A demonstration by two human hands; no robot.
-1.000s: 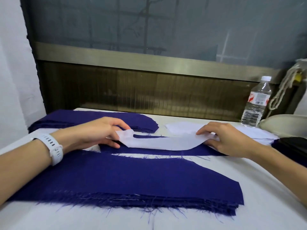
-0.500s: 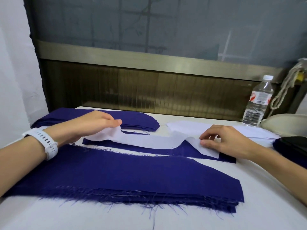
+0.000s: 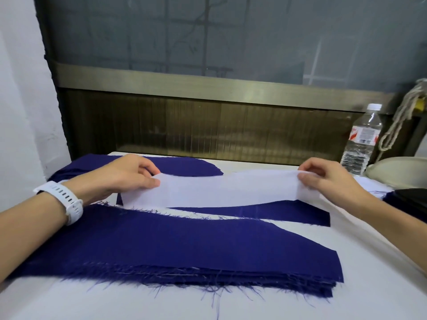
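Observation:
A long curved strip of white fabric [image 3: 231,190] is stretched between my two hands above the table. My left hand [image 3: 129,174], with a white watch on the wrist, pinches the strip's left end. My right hand [image 3: 328,179] pinches its right end. Under the strip lies a single curved piece of dark blue cloth [image 3: 277,212]. In front of it sits a thick stack of frayed dark blue cloth pieces [image 3: 184,248].
Another stack of dark blue pieces [image 3: 184,167] lies at the back left. More white pieces [image 3: 374,187] lie at the right. A clear water bottle [image 3: 360,142] stands at the back right beside a pale rounded object [image 3: 399,172]. The table [image 3: 346,296] is covered in white.
Both hands have lifted the white strip off the blue piece and pulled it taut between them. My right hand has moved further right and up.

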